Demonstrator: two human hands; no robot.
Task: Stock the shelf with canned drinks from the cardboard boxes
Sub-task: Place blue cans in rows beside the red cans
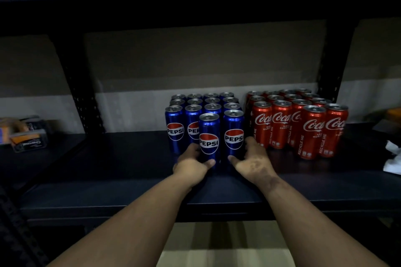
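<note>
Pepsi and Coca-Cola cans upright on the dark shelf, mid-frame.

I see the dark shelf (130,169) spanning the middle of the frame; a block of blue Pepsi cans (201,106) stands upright in rows just right of centre; two front Pepsi cans, the left one (209,136) and the right one (234,132), stand side by side ahead of the block, logos facing me; just beside them to the right, a block of red Coca-Cola cans (299,119) stands upright in rows.
</note>
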